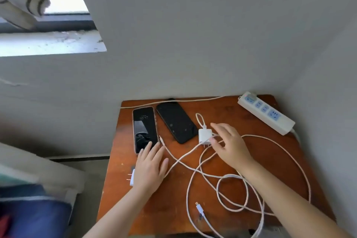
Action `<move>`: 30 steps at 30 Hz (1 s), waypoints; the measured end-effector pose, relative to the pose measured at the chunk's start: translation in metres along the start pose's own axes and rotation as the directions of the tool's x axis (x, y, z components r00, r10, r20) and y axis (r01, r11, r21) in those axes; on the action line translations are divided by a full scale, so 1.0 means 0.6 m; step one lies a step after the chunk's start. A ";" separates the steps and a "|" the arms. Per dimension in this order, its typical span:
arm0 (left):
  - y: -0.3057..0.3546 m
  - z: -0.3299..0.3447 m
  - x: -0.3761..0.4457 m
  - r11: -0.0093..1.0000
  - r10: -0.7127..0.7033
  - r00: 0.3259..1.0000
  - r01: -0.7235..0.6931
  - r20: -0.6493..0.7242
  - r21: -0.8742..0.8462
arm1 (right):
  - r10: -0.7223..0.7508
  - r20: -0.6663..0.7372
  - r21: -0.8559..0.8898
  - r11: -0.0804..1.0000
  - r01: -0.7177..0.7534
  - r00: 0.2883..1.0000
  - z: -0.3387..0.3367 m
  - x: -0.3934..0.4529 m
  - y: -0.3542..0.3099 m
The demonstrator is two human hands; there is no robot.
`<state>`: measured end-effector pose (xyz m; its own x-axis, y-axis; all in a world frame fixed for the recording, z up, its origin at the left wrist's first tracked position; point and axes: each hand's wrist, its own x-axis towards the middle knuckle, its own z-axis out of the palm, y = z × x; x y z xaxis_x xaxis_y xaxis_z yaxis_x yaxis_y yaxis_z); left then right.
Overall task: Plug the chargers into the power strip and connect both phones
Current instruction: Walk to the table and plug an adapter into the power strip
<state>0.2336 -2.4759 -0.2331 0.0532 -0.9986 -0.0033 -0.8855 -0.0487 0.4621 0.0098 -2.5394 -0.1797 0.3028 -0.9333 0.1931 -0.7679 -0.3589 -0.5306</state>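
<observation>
Two phones lie side by side at the back of the wooden table (228,110): a lit phone (144,128) on the left, a dark phone (176,120) to its right. A white power strip (265,112) sits at the back right corner. My right hand (229,145) reaches over a white charger block (205,136), fingers spread and touching it. My left hand (150,168) lies flat, its fingertips on the lit phone's lower edge. A second white charger (132,177) with bare prongs lies partly under that hand. Tangled white cables (241,185) loop across the table, with one loose plug end (199,209).
The table stands in a corner between two grey walls (193,44). A window ledge (48,42) is at the upper left. Bedding or cushions (34,189) lie to the left of the table. The strip's own cord (173,101) runs along the back edge.
</observation>
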 end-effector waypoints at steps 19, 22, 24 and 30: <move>0.060 0.035 0.016 0.980 -0.131 0.991 0.125 0.032 0.153 | -0.077 0.420 -0.065 0.991 0.114 0.904 0.001 -0.059 0.102; 0.069 0.043 0.033 0.983 -0.122 0.992 0.114 0.045 0.142 | -0.045 0.383 -0.075 0.994 0.080 0.923 -0.005 -0.067 0.115; 0.074 0.049 0.046 0.982 -0.116 0.992 0.108 0.046 0.152 | -0.012 0.406 -0.117 0.991 0.065 0.914 -0.007 -0.073 0.128; 0.086 0.065 0.078 0.979 -0.083 0.994 0.068 0.072 0.192 | 0.046 0.462 -0.216 0.974 0.062 0.886 -0.013 -0.070 0.144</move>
<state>0.1727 -2.5257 -0.2441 0.0930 -0.9901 -0.1051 -0.9521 -0.1193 0.2817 -0.0735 -2.5315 -0.2273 0.4934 -0.8376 -0.2344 -0.8515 -0.4100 -0.3269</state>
